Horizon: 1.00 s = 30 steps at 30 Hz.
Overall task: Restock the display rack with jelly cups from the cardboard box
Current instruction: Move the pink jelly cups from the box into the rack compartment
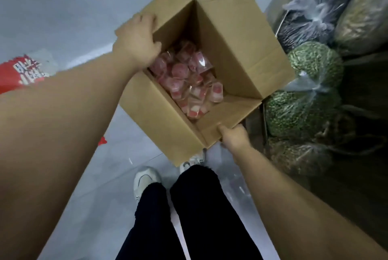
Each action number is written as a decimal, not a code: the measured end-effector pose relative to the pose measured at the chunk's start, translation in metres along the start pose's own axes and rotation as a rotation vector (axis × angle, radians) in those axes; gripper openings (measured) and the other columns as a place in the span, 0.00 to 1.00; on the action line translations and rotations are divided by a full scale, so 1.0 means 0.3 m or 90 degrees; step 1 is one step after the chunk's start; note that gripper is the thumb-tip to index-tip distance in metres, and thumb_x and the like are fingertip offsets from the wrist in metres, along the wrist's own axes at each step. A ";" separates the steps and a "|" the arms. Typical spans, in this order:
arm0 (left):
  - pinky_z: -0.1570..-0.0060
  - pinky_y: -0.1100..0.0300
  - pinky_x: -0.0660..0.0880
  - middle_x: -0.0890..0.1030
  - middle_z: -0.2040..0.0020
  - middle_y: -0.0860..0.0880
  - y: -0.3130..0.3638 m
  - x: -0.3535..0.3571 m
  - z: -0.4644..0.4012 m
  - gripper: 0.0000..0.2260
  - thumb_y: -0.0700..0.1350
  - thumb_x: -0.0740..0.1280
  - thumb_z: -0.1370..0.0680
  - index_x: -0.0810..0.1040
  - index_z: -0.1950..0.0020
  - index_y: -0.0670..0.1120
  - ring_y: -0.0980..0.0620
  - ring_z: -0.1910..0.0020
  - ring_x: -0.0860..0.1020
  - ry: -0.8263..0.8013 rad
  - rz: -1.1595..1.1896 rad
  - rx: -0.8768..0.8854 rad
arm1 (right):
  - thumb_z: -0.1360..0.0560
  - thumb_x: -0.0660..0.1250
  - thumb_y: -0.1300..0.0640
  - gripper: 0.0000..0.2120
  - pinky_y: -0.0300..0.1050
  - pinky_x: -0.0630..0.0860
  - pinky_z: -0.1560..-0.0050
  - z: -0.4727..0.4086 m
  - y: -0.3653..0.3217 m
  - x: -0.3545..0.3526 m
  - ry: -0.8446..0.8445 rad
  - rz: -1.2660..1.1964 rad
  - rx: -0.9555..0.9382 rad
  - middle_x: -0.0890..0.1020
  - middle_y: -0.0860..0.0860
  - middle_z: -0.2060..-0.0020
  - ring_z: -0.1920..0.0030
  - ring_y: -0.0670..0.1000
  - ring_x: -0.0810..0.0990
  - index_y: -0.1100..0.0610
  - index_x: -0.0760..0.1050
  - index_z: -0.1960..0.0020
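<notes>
An open brown cardboard box is held above the grey tiled floor in front of me. At its bottom lie several pink-and-white jelly cups in clear wrappers. My left hand grips the box's left rim, fingers curled over the edge into the box. My right hand holds the near right corner from below, thumb pressed on the flap. The far flaps stand open. The display rack itself is not clearly in view.
Clear plastic bags of green beans and dark grains are stacked at the right, close to the box's right flap. A red printed pack lies at the left. My legs and white shoes stand on the floor below the box.
</notes>
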State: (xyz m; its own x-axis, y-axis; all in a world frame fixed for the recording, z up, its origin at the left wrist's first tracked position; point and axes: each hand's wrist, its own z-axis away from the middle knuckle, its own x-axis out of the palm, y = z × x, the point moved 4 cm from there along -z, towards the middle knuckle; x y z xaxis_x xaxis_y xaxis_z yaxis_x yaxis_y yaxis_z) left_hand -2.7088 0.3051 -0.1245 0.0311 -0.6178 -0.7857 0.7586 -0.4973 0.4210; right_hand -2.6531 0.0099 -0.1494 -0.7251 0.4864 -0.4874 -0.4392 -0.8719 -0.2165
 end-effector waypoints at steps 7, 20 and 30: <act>0.53 0.48 0.72 0.78 0.50 0.32 -0.100 0.024 0.121 0.10 0.32 0.61 0.29 0.75 0.51 0.39 0.32 0.49 0.76 -0.001 -0.029 -0.120 | 0.25 0.63 0.61 0.12 0.54 0.74 0.42 0.042 0.004 -0.034 0.088 0.008 -0.020 0.80 0.62 0.45 0.44 0.63 0.78 0.65 0.76 0.44; 0.58 0.46 0.75 0.76 0.58 0.43 -0.250 0.198 1.107 0.16 0.48 0.58 0.38 0.67 0.53 0.44 0.38 0.58 0.75 0.002 0.293 -0.455 | 0.24 0.61 0.57 0.09 0.42 0.67 0.59 0.362 0.114 -0.113 0.016 0.458 -0.271 0.82 0.59 0.52 0.52 0.60 0.79 0.57 0.77 0.49; 0.62 0.52 0.69 0.75 0.59 0.41 -0.196 0.591 1.374 0.08 0.37 0.63 0.27 0.65 0.53 0.43 0.37 0.56 0.75 0.015 0.256 -0.456 | 0.23 0.62 0.61 0.10 0.41 0.66 0.58 0.257 0.507 -0.158 -0.012 0.445 -0.258 0.80 0.63 0.48 0.47 0.62 0.78 0.65 0.77 0.48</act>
State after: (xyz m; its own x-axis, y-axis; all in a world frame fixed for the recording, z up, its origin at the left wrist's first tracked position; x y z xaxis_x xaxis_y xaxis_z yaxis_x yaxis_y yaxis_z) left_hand -3.0161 -0.0262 -0.1017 0.3962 -0.6492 -0.6494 0.9181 0.2738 0.2864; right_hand -2.7263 -0.1414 -0.0940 -0.7711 -0.1812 -0.6104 0.3432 -0.9257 -0.1588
